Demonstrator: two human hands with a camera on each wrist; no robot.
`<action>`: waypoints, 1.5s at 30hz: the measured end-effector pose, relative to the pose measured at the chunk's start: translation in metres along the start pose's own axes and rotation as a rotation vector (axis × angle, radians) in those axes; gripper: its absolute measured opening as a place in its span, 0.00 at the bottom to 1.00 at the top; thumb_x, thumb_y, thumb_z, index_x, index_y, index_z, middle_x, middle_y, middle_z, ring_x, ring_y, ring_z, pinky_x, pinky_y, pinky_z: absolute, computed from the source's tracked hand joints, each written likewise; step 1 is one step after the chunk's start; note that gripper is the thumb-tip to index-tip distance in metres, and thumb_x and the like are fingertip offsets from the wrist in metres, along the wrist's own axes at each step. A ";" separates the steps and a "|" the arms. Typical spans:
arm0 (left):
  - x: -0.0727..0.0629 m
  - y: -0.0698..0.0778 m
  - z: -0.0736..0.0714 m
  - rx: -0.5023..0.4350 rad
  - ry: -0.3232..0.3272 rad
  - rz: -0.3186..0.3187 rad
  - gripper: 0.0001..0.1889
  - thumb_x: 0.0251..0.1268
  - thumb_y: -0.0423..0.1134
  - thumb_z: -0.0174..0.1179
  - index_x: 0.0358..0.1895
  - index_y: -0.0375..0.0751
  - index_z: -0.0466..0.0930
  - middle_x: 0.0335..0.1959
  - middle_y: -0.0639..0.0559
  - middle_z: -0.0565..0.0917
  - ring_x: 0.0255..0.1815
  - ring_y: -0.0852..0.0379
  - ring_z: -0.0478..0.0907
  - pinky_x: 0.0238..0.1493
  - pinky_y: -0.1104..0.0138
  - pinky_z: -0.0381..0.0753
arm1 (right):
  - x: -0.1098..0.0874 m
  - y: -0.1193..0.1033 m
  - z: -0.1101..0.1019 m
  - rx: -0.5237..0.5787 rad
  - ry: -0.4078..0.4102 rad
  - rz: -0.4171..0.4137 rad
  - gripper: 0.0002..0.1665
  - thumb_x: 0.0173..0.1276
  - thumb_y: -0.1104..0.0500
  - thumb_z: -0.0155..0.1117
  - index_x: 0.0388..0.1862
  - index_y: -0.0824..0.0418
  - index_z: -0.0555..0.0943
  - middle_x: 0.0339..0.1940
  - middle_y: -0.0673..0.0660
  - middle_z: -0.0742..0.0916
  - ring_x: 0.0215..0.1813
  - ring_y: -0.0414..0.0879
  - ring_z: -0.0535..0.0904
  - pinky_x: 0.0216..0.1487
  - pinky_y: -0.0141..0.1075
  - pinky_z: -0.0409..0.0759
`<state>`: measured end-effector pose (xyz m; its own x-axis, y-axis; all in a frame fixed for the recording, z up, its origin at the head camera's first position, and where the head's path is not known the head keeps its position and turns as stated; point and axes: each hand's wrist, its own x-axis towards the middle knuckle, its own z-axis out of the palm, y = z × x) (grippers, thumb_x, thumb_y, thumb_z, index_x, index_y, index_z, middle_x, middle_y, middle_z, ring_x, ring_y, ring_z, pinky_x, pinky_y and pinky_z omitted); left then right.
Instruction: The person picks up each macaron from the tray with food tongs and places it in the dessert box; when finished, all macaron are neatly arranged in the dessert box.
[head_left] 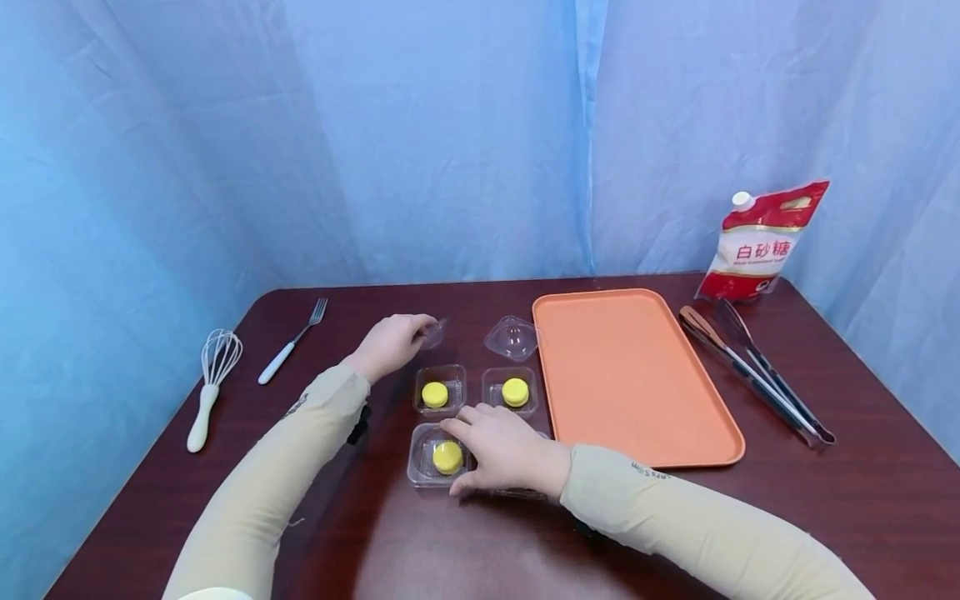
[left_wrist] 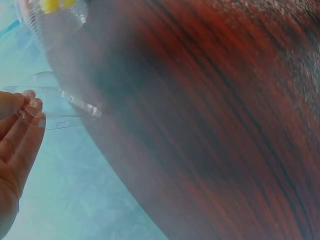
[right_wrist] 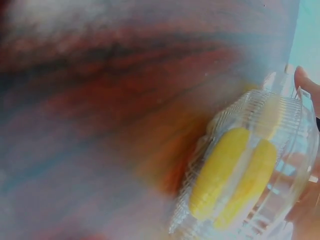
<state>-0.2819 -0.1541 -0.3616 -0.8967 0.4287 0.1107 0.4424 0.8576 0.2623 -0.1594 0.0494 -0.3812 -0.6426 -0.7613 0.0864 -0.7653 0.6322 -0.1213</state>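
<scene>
My left hand [head_left: 396, 337] pinches a clear plastic lid [left_wrist: 65, 107] by its edge, over the table behind the boxes. At the front, my right hand [head_left: 510, 450] grips the right part of a lidded clear box [head_left: 418, 458], thumb at its front edge and fingers at its back. A yellow macaron [head_left: 447, 457] sits inside. Another clear box [right_wrist: 250, 165] with a macaron is partly hidden beneath my right hand. Two open clear boxes, one on the left [head_left: 417, 390] and one on the right [head_left: 489, 385], each hold a yellow macaron behind it.
A loose clear lid [head_left: 513, 338] lies beside the orange tray [head_left: 633, 375]. Right of the tray are tongs [head_left: 757, 371] and an upright sugar bag [head_left: 761, 242]. A whisk [head_left: 208, 392] and a fork [head_left: 292, 342] lie on the left. A blue curtain [head_left: 450, 142] hangs behind.
</scene>
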 end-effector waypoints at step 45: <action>-0.041 0.023 -0.028 -0.835 0.128 -0.154 0.23 0.65 0.30 0.57 0.64 0.34 0.69 0.41 0.35 0.82 0.35 0.61 0.82 0.39 0.66 0.84 | -0.003 0.025 -0.015 0.010 0.259 -0.006 0.39 0.52 0.38 0.72 0.58 0.59 0.77 0.50 0.54 0.83 0.51 0.48 0.78 0.53 0.42 0.77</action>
<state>-0.2358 -0.1598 -0.3333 -0.9629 0.2466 0.1101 0.2029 0.3917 0.8974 -0.1770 0.0701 -0.3693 -0.6270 -0.7020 0.3378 -0.7697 0.6251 -0.1297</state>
